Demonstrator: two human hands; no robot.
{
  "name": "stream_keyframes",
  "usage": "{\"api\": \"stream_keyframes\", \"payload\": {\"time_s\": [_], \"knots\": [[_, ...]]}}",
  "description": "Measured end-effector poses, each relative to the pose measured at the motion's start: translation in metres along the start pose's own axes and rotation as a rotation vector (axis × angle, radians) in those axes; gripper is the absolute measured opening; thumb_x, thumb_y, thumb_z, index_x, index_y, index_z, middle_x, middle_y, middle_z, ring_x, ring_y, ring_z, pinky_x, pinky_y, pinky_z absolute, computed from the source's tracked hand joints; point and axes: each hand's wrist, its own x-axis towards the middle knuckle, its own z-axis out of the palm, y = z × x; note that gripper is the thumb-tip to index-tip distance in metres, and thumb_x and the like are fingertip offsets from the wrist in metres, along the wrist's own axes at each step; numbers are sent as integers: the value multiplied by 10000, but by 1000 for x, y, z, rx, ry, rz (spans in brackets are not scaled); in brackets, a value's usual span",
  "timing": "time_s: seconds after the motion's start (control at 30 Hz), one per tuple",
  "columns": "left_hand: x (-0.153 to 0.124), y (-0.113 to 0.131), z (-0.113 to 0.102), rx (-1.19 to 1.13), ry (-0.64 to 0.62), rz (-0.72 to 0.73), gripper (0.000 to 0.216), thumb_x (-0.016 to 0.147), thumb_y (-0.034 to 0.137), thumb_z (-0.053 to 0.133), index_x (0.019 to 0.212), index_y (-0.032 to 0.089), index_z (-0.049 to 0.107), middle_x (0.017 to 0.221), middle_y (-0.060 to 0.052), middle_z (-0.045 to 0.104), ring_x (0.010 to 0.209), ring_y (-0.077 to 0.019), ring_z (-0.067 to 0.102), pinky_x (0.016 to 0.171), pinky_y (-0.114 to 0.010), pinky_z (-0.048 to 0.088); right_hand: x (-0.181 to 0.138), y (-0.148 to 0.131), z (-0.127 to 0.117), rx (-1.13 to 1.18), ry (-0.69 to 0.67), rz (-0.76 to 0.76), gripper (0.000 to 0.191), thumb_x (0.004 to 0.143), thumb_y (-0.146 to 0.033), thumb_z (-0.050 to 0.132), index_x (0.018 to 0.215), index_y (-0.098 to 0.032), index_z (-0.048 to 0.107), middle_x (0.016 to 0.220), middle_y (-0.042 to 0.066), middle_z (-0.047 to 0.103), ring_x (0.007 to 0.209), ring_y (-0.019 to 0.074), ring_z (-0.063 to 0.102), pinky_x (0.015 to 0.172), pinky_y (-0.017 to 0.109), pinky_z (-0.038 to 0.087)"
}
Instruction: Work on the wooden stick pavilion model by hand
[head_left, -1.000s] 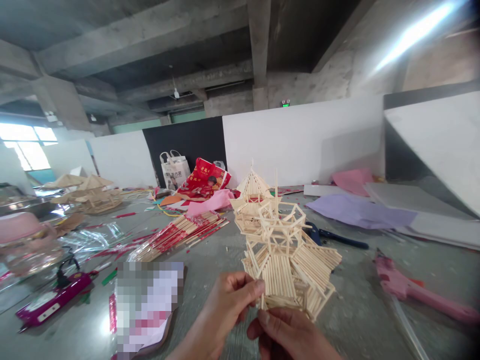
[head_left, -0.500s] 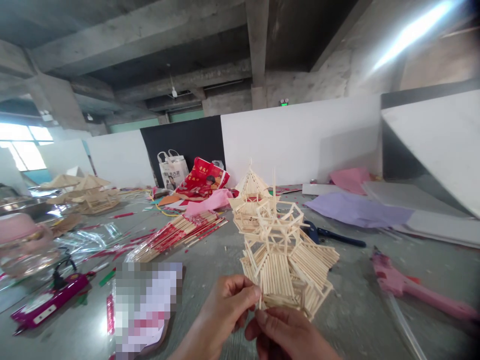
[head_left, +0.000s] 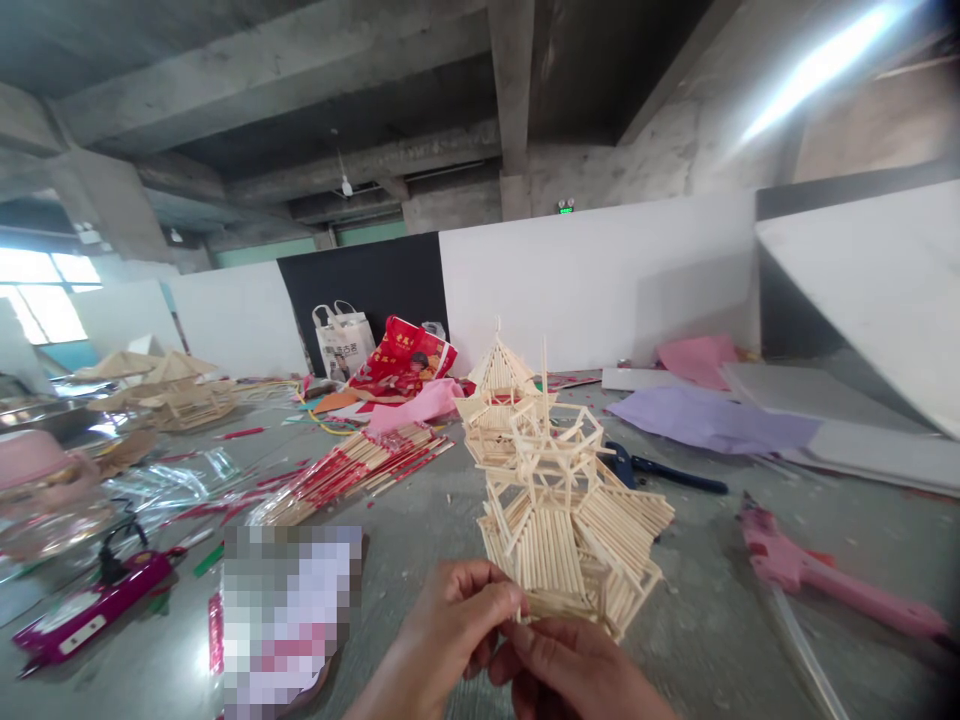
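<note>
A pale wooden-stick pagoda model (head_left: pixel 574 520) with slatted roofs is held up over the grey table (head_left: pixel 705 640). My left hand (head_left: pixel 457 625) pinches a thin stick at the model's lower left edge with thumb and fingers. My right hand (head_left: pixel 577 670) grips the model from below at its base. A second stick tower (head_left: pixel 499 400) stands on the table just behind the held model.
A bundle of red-wrapped sticks (head_left: pixel 352 465) lies left of centre. A pink glue gun (head_left: pixel 817 580) lies at the right, blue-handled scissors (head_left: pixel 660 468) behind the model. Purple paper (head_left: pixel 712 420), a red bag (head_left: pixel 401 365), a magenta device (head_left: pixel 82 605) and other stick models (head_left: pixel 172 390) lie around.
The view has shifted slightly. The model and both hands sit a little lower in the picture, and my left fingers have closed tighter at the model's lower edge.
</note>
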Motion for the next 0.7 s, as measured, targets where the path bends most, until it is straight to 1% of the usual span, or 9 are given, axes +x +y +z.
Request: {"api": "stream_keyframes", "payload": {"time_s": [0.13, 0.23, 0.37, 0.53, 0.7], "knots": [[3, -2, -1, 6, -4, -6, 224, 708, 310, 499, 623, 129, 601, 372, 62, 427, 341, -48, 344, 365, -187, 168, 0, -1, 1, 32, 27, 53, 519, 728, -596, 583, 732, -77, 594, 528, 25, 505, 418, 30, 422, 396, 127, 239], [7, -4, -4, 7, -45, -31, 236, 692, 338, 506, 606, 135, 592, 361, 49, 458, 321, -48, 343, 340, -181, 177, -1, -3, 1, 3, 33, 65, 515, 732, -601, 573, 726, -87, 603, 549, 27, 520, 415, 29, 420, 389, 129, 227], [11, -8, -6, -20, -83, -57, 240, 680, 360, 515, 598, 146, 583, 352, 41, 486, 304, -49, 349, 325, -179, 186, 0, -1, -1, -2, 10, 13, 489, 763, -582, 552, 730, -98, 617, 560, 30, 529, 428, 39, 420, 397, 140, 234], [9, -7, -5, -31, -69, -60, 242, 682, 352, 523, 613, 135, 607, 360, 39, 496, 322, -49, 376, 334, -172, 194, -1, -1, -1, 7, 33, 47, 512, 732, -594, 581, 729, -84, 624, 561, 40, 535, 430, 31, 431, 396, 127, 229], [8, -6, -5, -40, -76, -65, 237, 680, 357, 527, 608, 142, 594, 347, 40, 489, 310, -46, 353, 327, -173, 184, -2, -4, 1, 1, 26, 32, 503, 729, -596, 579, 716, -95, 620, 580, 32, 526, 431, 23, 427, 399, 121, 233]]}}
